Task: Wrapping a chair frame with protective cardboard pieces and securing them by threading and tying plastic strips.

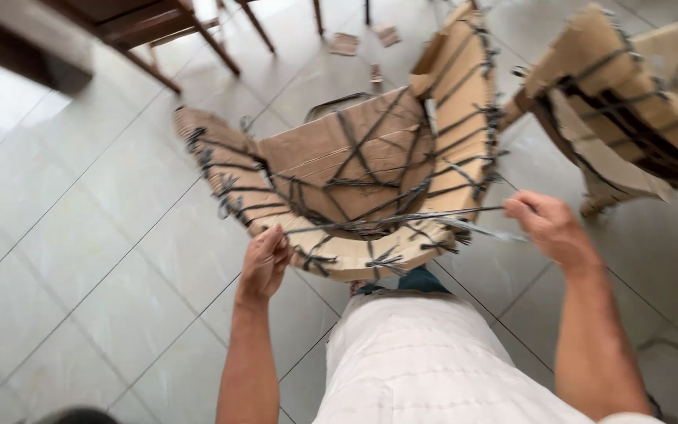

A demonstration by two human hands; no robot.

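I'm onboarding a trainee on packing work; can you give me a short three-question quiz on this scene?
1. True or false: the left hand rests on the front edge of the cardboard-wrapped chair.
2. What does the right hand pull on: (a) a dark strap, (b) a roll of tape, (c) a knife?
3. What lies to the right of this chair?

Key: 1 true. 2 a, the strap stretched taut from the wrapping. 3 a second wrapped piece, also bound in cardboard and dark straps, on the tiled floor.
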